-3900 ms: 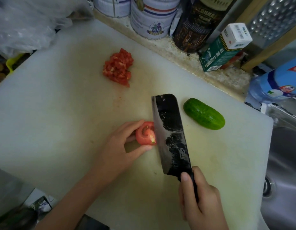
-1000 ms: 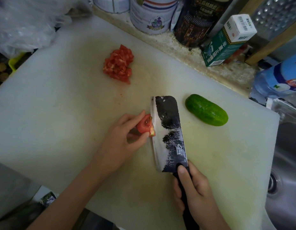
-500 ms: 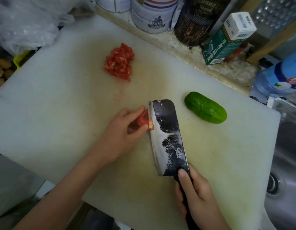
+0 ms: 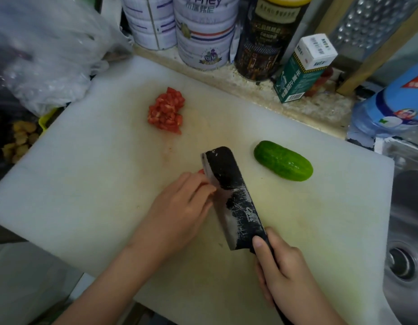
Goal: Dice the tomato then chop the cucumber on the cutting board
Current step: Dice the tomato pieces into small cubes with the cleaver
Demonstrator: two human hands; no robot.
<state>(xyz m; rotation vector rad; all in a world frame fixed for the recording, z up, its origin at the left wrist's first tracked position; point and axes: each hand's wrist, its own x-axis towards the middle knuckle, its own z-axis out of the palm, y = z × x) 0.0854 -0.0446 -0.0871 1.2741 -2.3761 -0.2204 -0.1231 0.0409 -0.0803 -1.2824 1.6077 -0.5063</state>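
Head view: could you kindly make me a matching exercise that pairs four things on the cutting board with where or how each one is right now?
Things:
1. cucumber
2. diced tomato pile
3. cleaver
4. tomato piece

States:
A. gripped by the handle in the right hand
B. whole, lying to the right of the blade
C. held under the fingers of the left hand
D. heaped towards the far side of the cutting board

Pairs: 1-B, 2-D, 3-A, 4-C

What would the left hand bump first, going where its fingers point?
Probably the dark broad steel cleaver, right beside the left hand's fingertips, which hold a small red tomato piece.
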